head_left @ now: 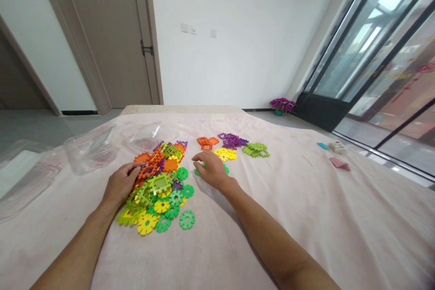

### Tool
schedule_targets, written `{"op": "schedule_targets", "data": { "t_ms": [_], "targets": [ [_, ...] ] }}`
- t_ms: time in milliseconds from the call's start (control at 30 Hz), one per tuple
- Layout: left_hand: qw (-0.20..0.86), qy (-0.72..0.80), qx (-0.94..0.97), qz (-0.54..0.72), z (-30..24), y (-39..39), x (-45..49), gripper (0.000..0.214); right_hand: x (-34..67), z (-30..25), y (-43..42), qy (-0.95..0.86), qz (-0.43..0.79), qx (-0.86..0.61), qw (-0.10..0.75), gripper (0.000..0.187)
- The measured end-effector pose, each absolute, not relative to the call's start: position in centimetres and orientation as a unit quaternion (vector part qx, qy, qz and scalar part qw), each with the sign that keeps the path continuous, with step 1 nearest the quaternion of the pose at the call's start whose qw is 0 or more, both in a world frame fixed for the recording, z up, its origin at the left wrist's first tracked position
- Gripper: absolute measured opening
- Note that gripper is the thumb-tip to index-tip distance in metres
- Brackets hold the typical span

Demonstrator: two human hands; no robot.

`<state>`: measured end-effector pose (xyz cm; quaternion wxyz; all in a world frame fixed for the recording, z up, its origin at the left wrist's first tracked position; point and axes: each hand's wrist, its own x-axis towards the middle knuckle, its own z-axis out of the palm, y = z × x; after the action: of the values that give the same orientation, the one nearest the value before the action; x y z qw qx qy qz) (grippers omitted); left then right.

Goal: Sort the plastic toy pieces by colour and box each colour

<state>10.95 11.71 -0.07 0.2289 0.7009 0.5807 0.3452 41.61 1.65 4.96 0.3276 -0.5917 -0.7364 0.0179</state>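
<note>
A mixed pile of plastic building pieces (161, 184) lies in front of me, in orange, lime, green, yellow and purple. Some are notched discs, others square frames. My left hand (122, 183) rests against the pile's left edge, fingers bent and apart at the orange pieces, with no piece visibly gripped. Over the cloth to the right of the pile is my right hand (213, 171), thumb and forefinger apart, no piece visible between them. Green pieces (226, 169) show partly from behind it. Beyond sit small heaps: orange (206, 142), purple (231, 140), yellow (225, 154) and lime (256, 149).
Clear plastic containers (90, 152) stand on the left of the cloth-covered table (306, 217). Toward the right edge lie a blue item (323, 146), a small white box (337, 147) and a pink cloth-like piece (340, 164). A door and a wall are beyond.
</note>
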Motion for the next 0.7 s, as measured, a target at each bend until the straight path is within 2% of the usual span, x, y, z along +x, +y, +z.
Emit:
{"op": "schedule_targets", "data": {
  "t_ms": [200,333,433,600,700],
  "targets": [
    [0.219,0.580,0.701,0.352,-0.1,11.7,10.9,0.042,38.5,3.8,1.5,-0.779,0.003,-0.596,0.196,0.040],
    [0.216,0.579,0.703,0.350,0.0,11.6,11.0,0.042,38.0,3.0,1.9,-0.765,0.010,-0.616,0.188,0.049],
    [0.218,0.578,0.705,0.349,0.2,11.5,11.1,0.042,38.2,2.7,1.9,-0.756,0.029,-0.612,0.229,0.044],
    [0.223,0.579,0.704,0.346,0.4,11.5,11.2,0.044,38.9,2.9,1.9,-0.758,0.057,-0.590,0.272,0.017],
    [0.225,0.576,0.704,0.348,0.4,11.4,11.1,0.044,40.2,3.7,2.1,-0.733,0.058,-0.607,0.301,0.014]
  ]
}}
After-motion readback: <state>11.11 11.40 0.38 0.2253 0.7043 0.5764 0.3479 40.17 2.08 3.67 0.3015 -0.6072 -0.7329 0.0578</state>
